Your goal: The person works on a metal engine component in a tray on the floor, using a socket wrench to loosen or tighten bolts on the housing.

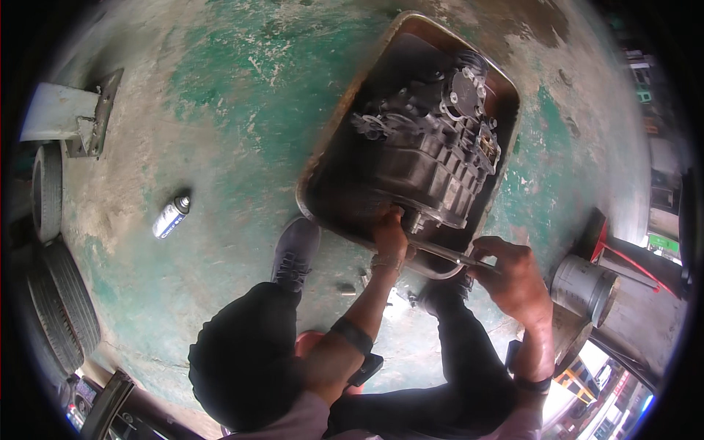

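A dark, greasy gearbox [433, 165] with a ribbed metal housing lies in a deep metal tray [353, 95] on the floor in front of me. My left hand [391, 236] reaches over the tray's near side to the gearbox's near end. It looks closed beside a short protruding shaft [416, 222], but most of its fingers are hidden. A long silver wrench handle [447, 254] slants across the near rim, its left end next to my left hand. Thumb and fingers of my right hand [513, 282] close around the handle's right end.
A small metal socket [348, 290] lies on the floor near my feet. To the left are a spray can [171, 218], stacked tyres [62, 308] and a metal post base [95, 114]. A grey bucket [584, 288] stands at the right, with a red stand [600, 236] behind it.
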Demonstrator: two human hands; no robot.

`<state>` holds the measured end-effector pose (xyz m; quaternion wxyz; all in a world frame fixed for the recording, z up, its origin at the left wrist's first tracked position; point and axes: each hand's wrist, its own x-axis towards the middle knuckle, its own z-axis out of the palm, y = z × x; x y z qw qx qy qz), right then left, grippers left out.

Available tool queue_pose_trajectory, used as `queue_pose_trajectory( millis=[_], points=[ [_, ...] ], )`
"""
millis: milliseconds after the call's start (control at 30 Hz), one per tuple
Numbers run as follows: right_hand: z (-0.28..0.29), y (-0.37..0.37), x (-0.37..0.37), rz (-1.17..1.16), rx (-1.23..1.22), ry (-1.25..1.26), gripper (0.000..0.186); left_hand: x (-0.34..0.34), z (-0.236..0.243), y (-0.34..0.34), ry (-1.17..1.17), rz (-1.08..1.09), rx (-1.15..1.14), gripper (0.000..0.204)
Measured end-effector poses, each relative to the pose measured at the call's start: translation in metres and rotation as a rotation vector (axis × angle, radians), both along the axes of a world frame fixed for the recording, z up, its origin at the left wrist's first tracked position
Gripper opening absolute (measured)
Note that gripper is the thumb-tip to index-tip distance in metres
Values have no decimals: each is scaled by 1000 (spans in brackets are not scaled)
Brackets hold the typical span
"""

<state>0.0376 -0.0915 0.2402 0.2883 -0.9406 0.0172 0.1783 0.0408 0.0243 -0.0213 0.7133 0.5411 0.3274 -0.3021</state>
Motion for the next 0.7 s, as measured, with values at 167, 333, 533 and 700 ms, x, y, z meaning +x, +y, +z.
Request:
queue_pose_trajectory(
  millis=[167, 333, 533, 700],
  points=[
    [-23, -18, -11, -118, 75, 237, 23, -16, -7, 20, -381, -318, 389, 25],
    [-104, -96, -66, -101, 129, 61, 19, -15, 1, -30, -505, -197, 569, 24],
    [-169, -88, -63, -30, -203, 146, 29, -19, -9, -9, -770, -362, 881, 21],
    [-175, -90, -65, -150, -204, 282, 36, -12, -13, -17, -567, -184, 649, 30]
  ],
)
